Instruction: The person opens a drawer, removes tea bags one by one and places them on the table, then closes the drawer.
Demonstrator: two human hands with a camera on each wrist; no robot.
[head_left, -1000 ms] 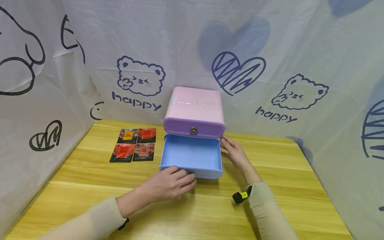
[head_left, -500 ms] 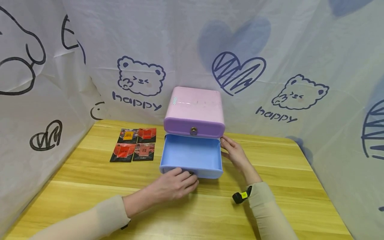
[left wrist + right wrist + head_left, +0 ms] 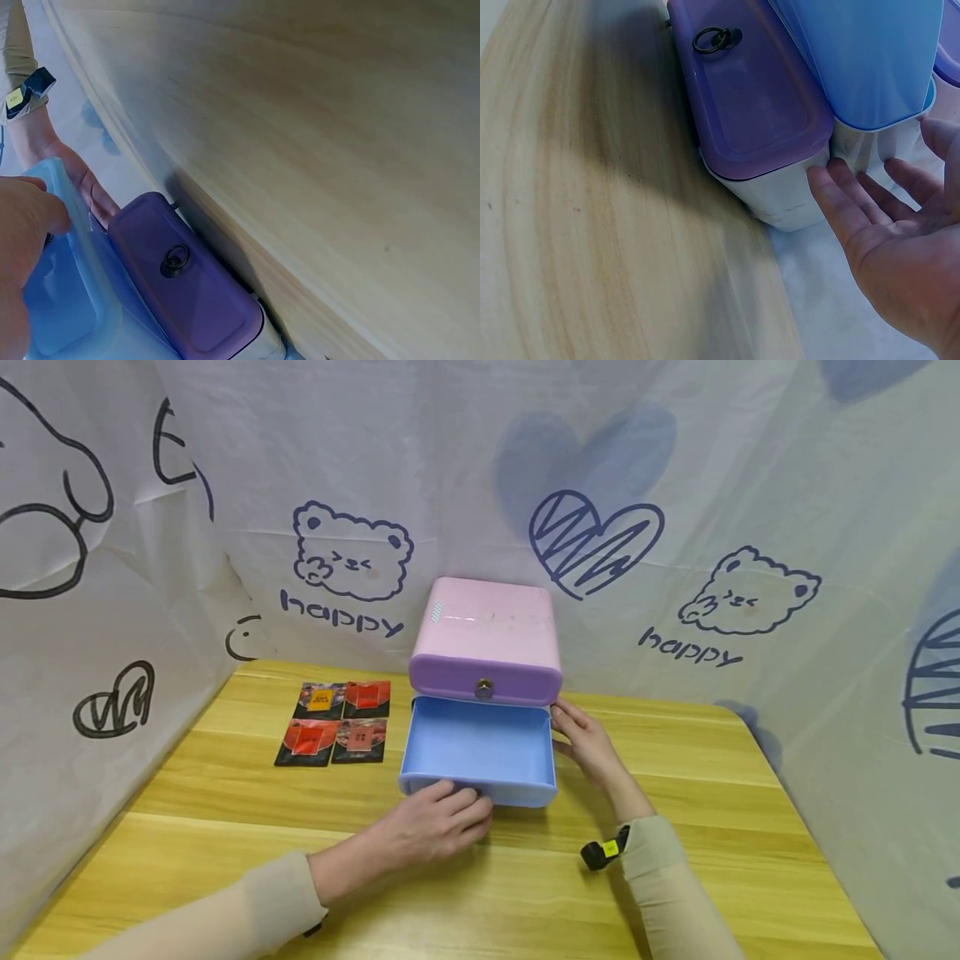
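Note:
A pink-topped small drawer cabinet (image 3: 495, 618) stands at the back of the table, its blue drawer (image 3: 480, 743) pulled out and bare inside. At the drawer's front panel my left hand (image 3: 438, 822) curls its fingers over the middle; the ring knob there is hidden in the head view, and a dark bit of it shows beside the fingers in the left wrist view. My right hand (image 3: 588, 747) rests its extended fingers on the cabinet's right side. In the right wrist view those fingertips (image 3: 821, 180) touch the white casing near a lower purple drawer (image 3: 757, 90).
Several black and red sachets (image 3: 333, 722) lie flat in two rows left of the cabinet. A purple upper drawer (image 3: 450, 677) with a ring knob (image 3: 484, 688) is closed above the blue one. White printed cloth (image 3: 465, 468) hangs behind the wooden table (image 3: 712, 827).
My left hand has shifted slightly right and down along the drawer front. The knob, glimpsed half a second ago, is now covered by the fingers. My right hand and the drawer stay put.

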